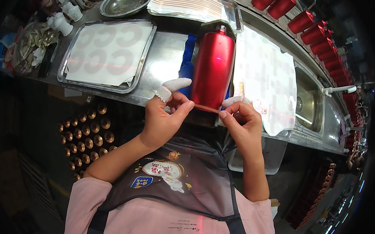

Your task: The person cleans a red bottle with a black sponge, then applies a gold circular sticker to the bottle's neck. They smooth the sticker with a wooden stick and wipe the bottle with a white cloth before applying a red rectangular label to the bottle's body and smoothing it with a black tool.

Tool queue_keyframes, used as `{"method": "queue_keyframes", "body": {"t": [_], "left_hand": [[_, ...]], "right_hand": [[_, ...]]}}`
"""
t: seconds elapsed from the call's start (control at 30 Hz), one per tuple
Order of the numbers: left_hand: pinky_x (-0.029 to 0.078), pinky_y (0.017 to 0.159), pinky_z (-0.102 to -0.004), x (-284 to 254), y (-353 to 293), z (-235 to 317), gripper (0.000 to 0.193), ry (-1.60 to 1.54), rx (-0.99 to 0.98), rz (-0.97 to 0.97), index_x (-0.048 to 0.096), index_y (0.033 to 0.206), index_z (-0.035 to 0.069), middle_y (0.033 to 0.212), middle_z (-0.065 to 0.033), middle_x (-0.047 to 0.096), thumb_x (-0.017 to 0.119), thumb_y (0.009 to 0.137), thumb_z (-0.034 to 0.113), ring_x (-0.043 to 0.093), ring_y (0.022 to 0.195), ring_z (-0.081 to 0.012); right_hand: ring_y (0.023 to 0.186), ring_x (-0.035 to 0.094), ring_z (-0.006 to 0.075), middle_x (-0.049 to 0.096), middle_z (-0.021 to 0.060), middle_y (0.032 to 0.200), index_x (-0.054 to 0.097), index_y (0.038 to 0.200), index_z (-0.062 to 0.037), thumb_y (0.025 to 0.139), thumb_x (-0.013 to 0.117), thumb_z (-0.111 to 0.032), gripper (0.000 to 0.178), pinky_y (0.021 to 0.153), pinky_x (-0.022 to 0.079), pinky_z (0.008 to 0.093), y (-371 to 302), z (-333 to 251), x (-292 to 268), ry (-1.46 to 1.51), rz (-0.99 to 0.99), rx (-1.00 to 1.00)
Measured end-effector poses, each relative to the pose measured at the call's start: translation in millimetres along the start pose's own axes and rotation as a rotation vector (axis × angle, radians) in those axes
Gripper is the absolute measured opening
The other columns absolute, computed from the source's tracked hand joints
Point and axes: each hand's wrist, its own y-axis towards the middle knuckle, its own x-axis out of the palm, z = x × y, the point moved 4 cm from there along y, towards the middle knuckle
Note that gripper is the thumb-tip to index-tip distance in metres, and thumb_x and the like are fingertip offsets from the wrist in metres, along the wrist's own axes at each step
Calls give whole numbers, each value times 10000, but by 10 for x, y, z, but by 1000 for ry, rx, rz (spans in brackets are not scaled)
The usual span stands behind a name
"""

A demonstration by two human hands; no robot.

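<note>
A glossy red bottle (pixel 213 69) lies in front of me with its neck pointing away, resting over a blue cloth (pixel 187 60). Across its near end runs a thin reddish-brown strip (pixel 206 108). My left hand (pixel 164 118) pinches the left end of this strip between thumb and finger. At the strip's right end my right hand (pixel 245 124) makes a similar pinch. Knitted white finger covers sit on a finger of each hand; the left covered finger (pixel 177 84) points toward the bottle's side. The fingers partly hide the strip's ends.
At left, a metal tray (pixel 61 68) holds white sheets with pale C-shaped prints. A far tray (pixel 234 15) carries striped sheets beside a metal bowl (pixel 125 1). Patterned sheets (pixel 264 74) lie right, before a sink (pixel 312 100) with a white faucet (pixel 341 88). Red bottles (pixel 282 5) line the back.
</note>
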Motion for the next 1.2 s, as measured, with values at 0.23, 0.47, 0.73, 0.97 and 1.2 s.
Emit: {"method": "queue_keyframes", "body": {"t": [0.23,0.47,0.73,0.97,1.2], "left_hand": [[461,905,-324,-164,128,29,691,249,131,-45,515,1433,18,1149,-78,696,784,798,59,630,990,-169],[296,1218,-452,120,188,-59,885,540,320,-181,437,1552,59,1620,-185,375,805,748,98,390,1468,-389],[306,1210,-433,60,157,-101,952,276,247,-258,352,1585,69,1586,-174,433,838,771,151,368,1478,-373],[246,1229,-390,139,225,-128,1057,-42,47,-270,148,1619,-17,1605,-306,336,838,853,215,323,1526,-313],[257,1232,-405,219,193,-137,1061,2,55,-248,160,1603,-54,1595,-314,331,847,845,230,313,1530,-347]], "right_hand": [[599,454,-19,564,-78,716,659,848,-31,915,751,-77,123,539,285,182,-2,-67,4,-73,13,0],[594,444,-21,570,-85,689,664,852,-50,919,749,-99,119,540,274,179,-7,-22,-58,-14,37,32],[553,394,-3,531,-89,674,642,861,-65,920,735,-114,120,500,258,200,-3,180,-170,139,4,182],[525,458,21,543,-52,663,618,843,-56,922,701,-104,124,464,334,199,-69,116,-176,176,25,138],[510,469,31,546,-44,657,610,826,-58,921,693,-109,136,449,341,202,-86,108,-189,183,48,113]]}}
